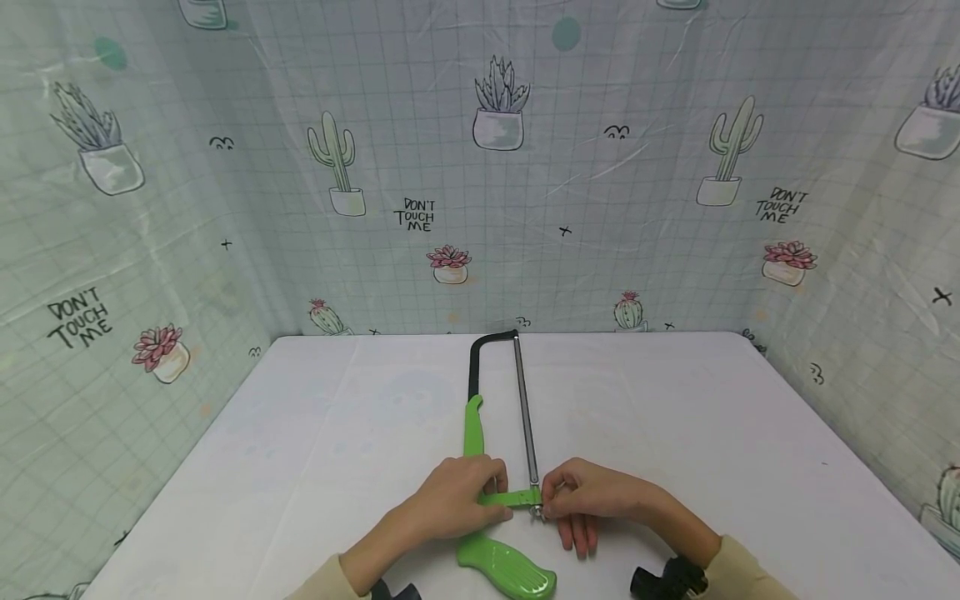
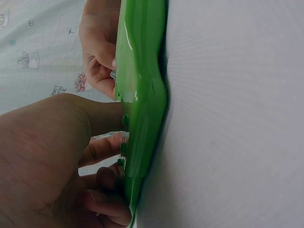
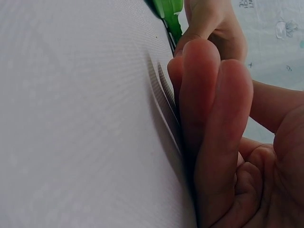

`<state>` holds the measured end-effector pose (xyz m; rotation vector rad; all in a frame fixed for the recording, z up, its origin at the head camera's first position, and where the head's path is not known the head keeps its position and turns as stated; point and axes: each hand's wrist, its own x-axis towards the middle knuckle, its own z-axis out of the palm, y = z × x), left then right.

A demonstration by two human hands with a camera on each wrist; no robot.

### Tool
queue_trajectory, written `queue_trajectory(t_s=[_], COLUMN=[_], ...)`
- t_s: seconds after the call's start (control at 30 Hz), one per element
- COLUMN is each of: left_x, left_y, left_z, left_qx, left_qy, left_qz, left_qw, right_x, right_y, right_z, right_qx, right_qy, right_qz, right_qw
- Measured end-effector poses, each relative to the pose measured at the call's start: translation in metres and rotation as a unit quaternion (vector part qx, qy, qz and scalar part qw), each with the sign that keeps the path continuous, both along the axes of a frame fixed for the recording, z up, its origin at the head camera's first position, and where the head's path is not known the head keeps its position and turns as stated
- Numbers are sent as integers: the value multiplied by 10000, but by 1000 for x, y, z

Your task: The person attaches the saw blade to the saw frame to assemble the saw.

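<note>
A hacksaw with a green handle [image 1: 506, 567] lies flat on the table, its black bow [image 1: 474, 371] pointing away from me. A grey blade [image 1: 525, 408] runs down its right side to a green crosspiece [image 1: 510, 499]. My left hand [image 1: 453, 500] grips the green frame where the crosspiece joins it, thumb on the near side. At the crosspiece's right end, the thumb and forefinger of my right hand [image 1: 600, 492] pinch a small metal wing nut [image 1: 536, 514], partly hidden by the fingertips. The right hand's other fingers [image 3: 228, 109] lie low against the table.
The white table [image 1: 360, 417] spreads out on both sides of the saw. A cactus-print cloth [image 1: 570, 183] hangs behind it and along both sides. A black wrist device [image 1: 670, 578] is on my right forearm, by the beige sleeve.
</note>
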<state>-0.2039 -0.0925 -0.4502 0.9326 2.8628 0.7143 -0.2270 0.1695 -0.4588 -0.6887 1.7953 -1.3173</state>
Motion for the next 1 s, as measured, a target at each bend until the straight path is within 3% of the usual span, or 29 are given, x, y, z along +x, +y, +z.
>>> queue_trajectory(t_s=[1.0], left_x=[-1], left_y=[0], left_z=[-1], left_qx=[-70], left_qy=[-9], left_qz=[-34], left_qw=[10000], right_x=[0], right_y=[1], right_z=[1], right_qx=[42], right_qy=[110], right_qz=[39], right_qw=[9999])
